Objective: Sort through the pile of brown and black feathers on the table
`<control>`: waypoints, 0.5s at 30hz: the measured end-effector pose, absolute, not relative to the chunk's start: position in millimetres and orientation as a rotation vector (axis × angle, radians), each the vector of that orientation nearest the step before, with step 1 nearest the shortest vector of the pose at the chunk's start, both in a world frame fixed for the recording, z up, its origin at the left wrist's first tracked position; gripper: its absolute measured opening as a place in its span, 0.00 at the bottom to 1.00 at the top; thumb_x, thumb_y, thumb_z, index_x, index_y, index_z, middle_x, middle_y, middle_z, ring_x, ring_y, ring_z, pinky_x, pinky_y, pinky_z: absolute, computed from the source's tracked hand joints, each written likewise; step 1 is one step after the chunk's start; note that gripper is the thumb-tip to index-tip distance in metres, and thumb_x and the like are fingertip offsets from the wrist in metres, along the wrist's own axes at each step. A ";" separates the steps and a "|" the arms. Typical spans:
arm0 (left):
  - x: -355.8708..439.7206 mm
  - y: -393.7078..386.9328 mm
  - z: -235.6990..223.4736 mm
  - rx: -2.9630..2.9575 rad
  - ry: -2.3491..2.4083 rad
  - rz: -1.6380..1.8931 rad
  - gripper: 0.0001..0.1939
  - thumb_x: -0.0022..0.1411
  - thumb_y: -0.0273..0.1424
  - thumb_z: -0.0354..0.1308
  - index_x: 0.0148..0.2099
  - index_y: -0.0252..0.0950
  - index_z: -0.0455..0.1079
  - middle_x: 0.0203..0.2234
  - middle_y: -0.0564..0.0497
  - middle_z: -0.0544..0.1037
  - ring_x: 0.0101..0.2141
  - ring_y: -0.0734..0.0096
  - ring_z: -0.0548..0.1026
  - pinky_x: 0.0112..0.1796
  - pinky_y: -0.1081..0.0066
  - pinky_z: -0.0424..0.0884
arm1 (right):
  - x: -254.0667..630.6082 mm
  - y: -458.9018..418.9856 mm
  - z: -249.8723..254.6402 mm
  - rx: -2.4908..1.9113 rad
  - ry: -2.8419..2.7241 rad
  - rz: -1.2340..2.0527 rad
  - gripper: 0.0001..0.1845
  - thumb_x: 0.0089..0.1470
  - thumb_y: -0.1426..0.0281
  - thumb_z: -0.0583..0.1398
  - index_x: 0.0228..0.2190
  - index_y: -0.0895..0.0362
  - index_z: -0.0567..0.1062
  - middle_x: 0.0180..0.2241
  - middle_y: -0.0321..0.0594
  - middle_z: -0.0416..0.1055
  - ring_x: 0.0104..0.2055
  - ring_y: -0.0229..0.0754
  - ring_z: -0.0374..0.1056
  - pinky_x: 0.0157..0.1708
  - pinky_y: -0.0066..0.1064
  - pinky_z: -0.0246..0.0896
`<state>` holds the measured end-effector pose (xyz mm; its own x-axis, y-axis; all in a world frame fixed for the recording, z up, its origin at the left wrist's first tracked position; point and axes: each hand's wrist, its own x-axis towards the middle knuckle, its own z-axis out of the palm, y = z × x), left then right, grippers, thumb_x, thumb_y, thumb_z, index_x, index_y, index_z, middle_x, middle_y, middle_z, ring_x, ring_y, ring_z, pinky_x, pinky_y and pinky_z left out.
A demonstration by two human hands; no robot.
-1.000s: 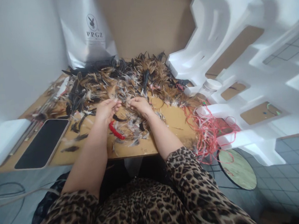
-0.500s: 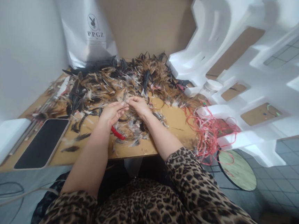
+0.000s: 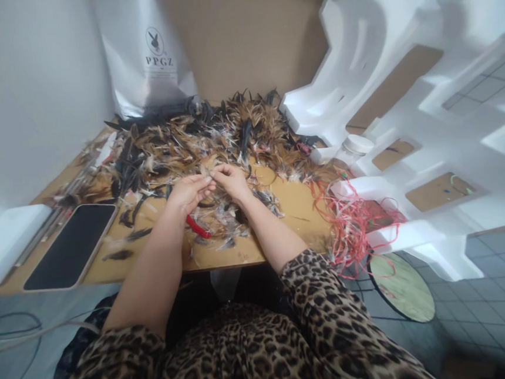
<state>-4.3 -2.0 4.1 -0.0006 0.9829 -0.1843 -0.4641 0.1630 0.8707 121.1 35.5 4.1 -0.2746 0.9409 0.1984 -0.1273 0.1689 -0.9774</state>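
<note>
Fingertips of my left hand (image 3: 192,192) and my right hand (image 3: 232,182) meet over the middle of the table. Both hands pinch a small light brown feather (image 3: 209,162) whose tip shows just above the fingers; its lower end is hidden. Behind them spreads a wide pile of brown and black feathers (image 3: 177,134). Below my hands lie loose feather scraps (image 3: 226,218). A red-handled tool (image 3: 198,227) lies beside my left wrist, its other end out of sight.
A dark-screened phone (image 3: 69,247) and a white box (image 3: 12,243) lie at the left. Red string (image 3: 353,228) tangles at the right, near a lidded jar (image 3: 355,148) and white foam packing (image 3: 394,192). A silver bag (image 3: 147,51) stands behind. The brown table (image 3: 298,209) ends near my body.
My hands stay together in nearly the same spot, with the fingers drawn slightly closer. The whole view has shifted a little.
</note>
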 end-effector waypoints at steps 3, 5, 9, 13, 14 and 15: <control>-5.5 -1.8 5.3 0.697 0.987 1.340 0.06 0.47 0.23 0.63 0.30 0.27 0.72 0.23 0.45 0.77 0.22 0.79 0.74 0.21 0.84 0.67 | 126.5 39.3 8.7 -0.850 -1.419 1.302 0.13 0.39 0.62 0.62 0.25 0.60 0.72 0.23 0.32 0.67 0.25 0.30 0.60 0.30 0.24 0.57; -6.5 -1.5 7.0 0.665 1.013 1.402 0.06 0.48 0.24 0.63 0.31 0.28 0.72 0.25 0.45 0.78 0.22 0.79 0.75 0.20 0.84 0.66 | 137.9 46.6 14.0 -0.897 -1.393 1.247 0.14 0.40 0.61 0.61 0.26 0.60 0.73 0.21 0.31 0.66 0.23 0.29 0.58 0.28 0.24 0.55; -8.4 -0.3 9.5 0.594 1.039 1.510 0.04 0.50 0.26 0.61 0.29 0.29 0.70 0.26 0.46 0.78 0.22 0.80 0.74 0.19 0.85 0.64 | 172.3 67.0 19.8 -1.099 -1.363 0.988 0.13 0.41 0.62 0.60 0.25 0.60 0.73 0.21 0.32 0.66 0.23 0.30 0.57 0.27 0.24 0.55; -10.7 1.4 7.7 0.572 1.027 1.560 0.05 0.51 0.27 0.61 0.29 0.30 0.69 0.25 0.48 0.77 0.21 0.82 0.73 0.18 0.85 0.63 | 193.1 77.4 13.6 -1.275 -1.628 0.795 0.09 0.42 0.67 0.58 0.23 0.61 0.74 0.23 0.36 0.69 0.25 0.33 0.61 0.29 0.26 0.55; -11.4 1.9 6.8 0.574 1.021 1.566 0.04 0.52 0.27 0.60 0.29 0.30 0.69 0.25 0.48 0.77 0.20 0.82 0.73 0.18 0.85 0.62 | 194.1 77.4 11.8 -1.317 -1.726 0.752 0.09 0.42 0.68 0.58 0.23 0.61 0.74 0.23 0.37 0.70 0.26 0.33 0.62 0.29 0.26 0.55; -12.1 2.3 6.0 0.578 1.015 1.570 0.04 0.52 0.26 0.60 0.30 0.30 0.69 0.25 0.48 0.77 0.20 0.83 0.73 0.18 0.85 0.62 | 193.7 76.5 10.5 -1.357 -1.820 0.709 0.08 0.42 0.68 0.57 0.23 0.60 0.74 0.24 0.37 0.70 0.26 0.34 0.62 0.29 0.26 0.55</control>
